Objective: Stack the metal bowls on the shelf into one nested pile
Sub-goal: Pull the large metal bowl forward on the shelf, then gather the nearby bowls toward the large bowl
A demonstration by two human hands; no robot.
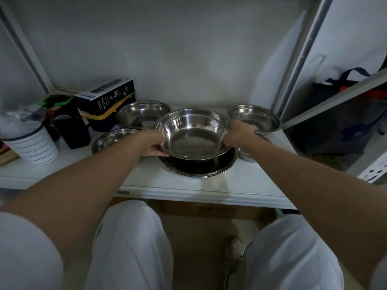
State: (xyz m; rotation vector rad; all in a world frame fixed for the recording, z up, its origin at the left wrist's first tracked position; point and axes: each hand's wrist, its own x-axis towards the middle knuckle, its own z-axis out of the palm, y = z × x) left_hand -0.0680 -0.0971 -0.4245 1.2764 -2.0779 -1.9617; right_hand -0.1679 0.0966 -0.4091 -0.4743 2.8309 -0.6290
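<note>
Left forearm covering most of the shallow steel bowl at front left (109, 139) — only its rim and far side showing. Small steel bowl under the right wrist (247, 156) nearly all hidden. Wide dark steel bowl (201, 168) masked by the shiny steel bowl held above it (192, 132). Small print on the black spray-bottle box (109, 97) unreadable.

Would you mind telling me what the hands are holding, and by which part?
Both hands, left and right, grip one metal bowl by opposite sides of its rim.
</note>
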